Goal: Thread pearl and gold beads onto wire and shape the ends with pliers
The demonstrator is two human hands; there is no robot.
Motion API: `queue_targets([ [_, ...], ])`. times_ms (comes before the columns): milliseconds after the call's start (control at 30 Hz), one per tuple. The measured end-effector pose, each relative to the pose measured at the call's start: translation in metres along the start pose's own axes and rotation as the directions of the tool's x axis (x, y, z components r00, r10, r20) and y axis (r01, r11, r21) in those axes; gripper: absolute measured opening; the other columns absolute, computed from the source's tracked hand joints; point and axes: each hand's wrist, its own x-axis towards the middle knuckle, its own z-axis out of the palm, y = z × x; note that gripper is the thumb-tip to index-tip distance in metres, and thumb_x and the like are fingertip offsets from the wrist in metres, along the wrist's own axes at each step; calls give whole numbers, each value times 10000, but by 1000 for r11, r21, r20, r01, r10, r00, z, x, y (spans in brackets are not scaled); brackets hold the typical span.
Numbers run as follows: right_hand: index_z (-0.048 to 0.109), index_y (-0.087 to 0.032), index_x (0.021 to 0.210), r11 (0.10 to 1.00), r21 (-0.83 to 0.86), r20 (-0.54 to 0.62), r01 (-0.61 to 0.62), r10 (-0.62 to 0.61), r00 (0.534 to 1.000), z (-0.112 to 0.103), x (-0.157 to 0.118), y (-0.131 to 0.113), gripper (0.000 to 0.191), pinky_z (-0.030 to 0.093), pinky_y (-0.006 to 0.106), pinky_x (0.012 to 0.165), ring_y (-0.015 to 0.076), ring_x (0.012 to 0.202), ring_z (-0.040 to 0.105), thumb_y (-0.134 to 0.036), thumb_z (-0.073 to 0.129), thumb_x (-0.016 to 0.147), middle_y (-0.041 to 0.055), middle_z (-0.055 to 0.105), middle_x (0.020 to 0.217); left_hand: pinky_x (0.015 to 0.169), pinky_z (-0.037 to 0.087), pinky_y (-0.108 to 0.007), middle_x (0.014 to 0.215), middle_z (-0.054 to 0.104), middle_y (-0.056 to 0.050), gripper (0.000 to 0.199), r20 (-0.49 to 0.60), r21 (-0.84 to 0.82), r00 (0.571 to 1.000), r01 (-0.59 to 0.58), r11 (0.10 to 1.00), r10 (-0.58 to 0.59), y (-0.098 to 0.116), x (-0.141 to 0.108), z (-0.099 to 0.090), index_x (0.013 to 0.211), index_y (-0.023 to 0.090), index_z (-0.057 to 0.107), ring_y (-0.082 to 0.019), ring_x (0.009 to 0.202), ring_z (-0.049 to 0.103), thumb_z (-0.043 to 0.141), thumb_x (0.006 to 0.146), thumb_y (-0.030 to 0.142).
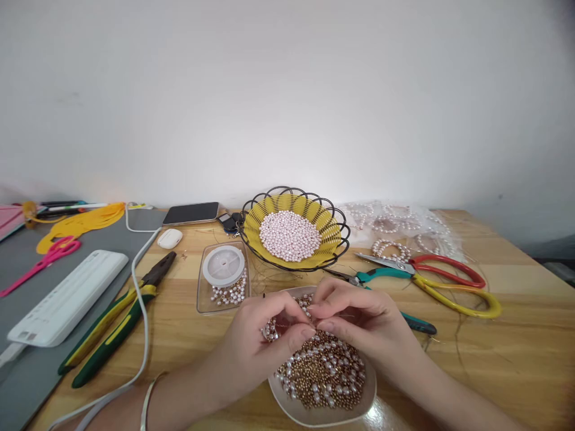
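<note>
Head view shows the left hand [265, 335] and right hand [359, 317] meeting at lower centre, fingertips pinched together on a pearl strand [271, 329] directly over the bead dish [321, 413], probably so dropped beads land inside, while scissors [431, 275] lie right.

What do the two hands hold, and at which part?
Both hands pinch a short string of white pearl beads above the shallow white dish; the exact grip point is hidden by fingertips.

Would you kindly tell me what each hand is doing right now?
Left hand: fingers pinched shut on a bead string over the bead dish.
Right hand: fingertips pinched shut; what they hold cannot be told.
</note>
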Motion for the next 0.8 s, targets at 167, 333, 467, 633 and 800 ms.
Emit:
queue_targets([
  [167,849,-359,883,999,45,-23,-21,22,999,-1,0,0,52,562,209,630,111,708,671,-325,847,842,-2,733,779,626,481,-188,705,688,9,107,-1,-37,1000,0,999,0,3,1,0,847,175,658,-108,642,629,614,942,201],
  [333,850,-360,898,998,67,-25,-20,22,999,-2,1,2,68,572,227,631,123,712,676,-318,844,844,5,731,783,614,480,-194,674,651,17,120,-2,-1,1000,1,1000,-1,3,0,0,843,177,638,-109,620,604,562,935,167],
  [467,848,-354,921,998,57,-16,-17,18,1000,-2,1,4,88,571,218,640,125,748,688,-307,843,846,12,747,811,598,451,-201,667,599,27,120,-7,19,1000,-3,1000,4,3,0,0,818,183,608,-110,612,558,563,928,167],
  [633,846,-351,916,1000,7,-6,-6,6,1000,-1,0,3,77,579,240,644,144,759,701,-307,835,854,21,762,808,585,411,-210,665,544,38,141,-17,1,1000,8,1000,-8,3,1,1,797,189,571,-110,609,515,551,935,168],
  [800,849,-341,918,999,-46,-9,-1,1,1000,0,-1,1,70,572,220,654,135,769,694,-306,825,863,18,738,805,581,381,-216,671,504,47,158,-25,-45,999,43,998,-44,3,1,2,792,197,535,-111,613,479,543,949,182],
])
